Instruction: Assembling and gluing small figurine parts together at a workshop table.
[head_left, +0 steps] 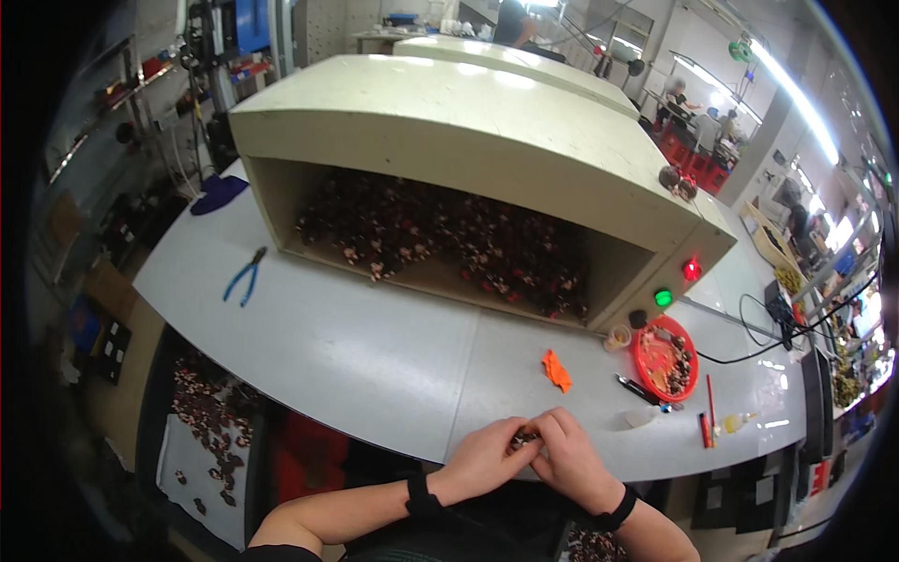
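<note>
My left hand [487,459] and my right hand [571,461] meet at the table's near edge, with fingers curled and pinched together. Between them sits a small dark piece with pale bits [525,436], mostly covered by the fingers, so its kind cannot be made out. Both wrists wear black bands. Just beyond the hands lies a crumpled orange scrap [556,371]. To their right are a black pen-like tool [637,389] and a small clear bottle [642,417]. Farther right stands a red round basket [692,379] holding pale and dark pieces.
A cream metal box [449,112] with a wide opening, full of a dark heap [421,220], fills the table's far side. Blue-handled pliers [245,279] lie left. Red pens [705,430] and a yellowish bottle [738,423] lie right. A tray [192,473] sits below left.
</note>
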`<state>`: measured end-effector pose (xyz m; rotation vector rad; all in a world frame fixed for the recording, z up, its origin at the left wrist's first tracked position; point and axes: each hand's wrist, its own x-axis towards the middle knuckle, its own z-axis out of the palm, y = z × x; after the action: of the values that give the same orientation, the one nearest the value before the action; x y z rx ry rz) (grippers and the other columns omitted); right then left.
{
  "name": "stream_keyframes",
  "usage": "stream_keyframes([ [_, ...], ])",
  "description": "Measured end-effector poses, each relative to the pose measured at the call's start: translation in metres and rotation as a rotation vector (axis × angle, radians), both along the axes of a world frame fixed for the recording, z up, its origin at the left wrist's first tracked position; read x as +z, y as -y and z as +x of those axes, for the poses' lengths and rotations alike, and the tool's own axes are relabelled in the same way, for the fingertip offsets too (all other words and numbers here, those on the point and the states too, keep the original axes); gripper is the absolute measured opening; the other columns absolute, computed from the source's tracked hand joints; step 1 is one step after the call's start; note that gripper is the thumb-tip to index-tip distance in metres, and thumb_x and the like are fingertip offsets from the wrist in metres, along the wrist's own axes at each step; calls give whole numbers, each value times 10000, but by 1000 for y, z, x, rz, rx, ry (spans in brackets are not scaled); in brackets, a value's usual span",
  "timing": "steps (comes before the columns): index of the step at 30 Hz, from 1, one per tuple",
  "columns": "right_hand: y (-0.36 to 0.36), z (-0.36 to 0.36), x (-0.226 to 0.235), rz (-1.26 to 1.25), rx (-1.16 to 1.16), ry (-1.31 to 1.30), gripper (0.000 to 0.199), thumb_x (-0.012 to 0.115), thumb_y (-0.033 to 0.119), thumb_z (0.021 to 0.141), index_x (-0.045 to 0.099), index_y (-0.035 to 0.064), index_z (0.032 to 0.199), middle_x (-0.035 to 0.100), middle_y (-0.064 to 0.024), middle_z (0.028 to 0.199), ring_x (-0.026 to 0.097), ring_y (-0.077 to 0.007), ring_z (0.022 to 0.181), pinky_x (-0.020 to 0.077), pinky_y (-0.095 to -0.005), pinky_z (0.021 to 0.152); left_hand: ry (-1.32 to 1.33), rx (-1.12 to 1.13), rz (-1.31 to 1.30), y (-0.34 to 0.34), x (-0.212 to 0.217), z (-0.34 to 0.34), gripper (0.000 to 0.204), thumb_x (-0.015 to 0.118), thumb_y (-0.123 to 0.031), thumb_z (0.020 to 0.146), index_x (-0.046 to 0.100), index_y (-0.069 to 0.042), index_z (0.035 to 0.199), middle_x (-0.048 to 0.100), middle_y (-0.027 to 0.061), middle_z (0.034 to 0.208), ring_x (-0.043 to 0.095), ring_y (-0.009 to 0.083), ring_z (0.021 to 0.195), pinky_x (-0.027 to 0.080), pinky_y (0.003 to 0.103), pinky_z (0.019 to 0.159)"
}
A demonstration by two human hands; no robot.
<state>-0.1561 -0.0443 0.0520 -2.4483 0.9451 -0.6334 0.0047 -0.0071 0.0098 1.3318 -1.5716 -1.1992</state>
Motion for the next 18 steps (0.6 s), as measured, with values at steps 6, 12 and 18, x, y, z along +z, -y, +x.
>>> stream_keyframes([
  [6,-2,-1,-9,-15,15,26,276,654,-3,687,563,13,947,551,-150,889,565,-343,837,490,-397,725,-1,30,-29,-6,4,1,367,571,-331,944,560,-48,1178,631,69,785,588,155,585,462,291,549],
  [12,-7,-6,-5,-21,-16,52,267,625,-12,702,565,13,961,539,-154,893,561,-345,857,494,-404,745,12,-31,101,-6,14,-2,381,575,-367,935,589,-30,1112,653,122,905,610,233,717,484,334,669],
  [18,-7,-4,-2,-17,-9,19,283,618,7,708,545,17,981,533,-156,917,556,-348,886,491,-405,765,-38,35,-43,-7,-10,-3,309,575,-283,940,568,-42,1134,643,97,757,605,172,578,474,307,534],
])
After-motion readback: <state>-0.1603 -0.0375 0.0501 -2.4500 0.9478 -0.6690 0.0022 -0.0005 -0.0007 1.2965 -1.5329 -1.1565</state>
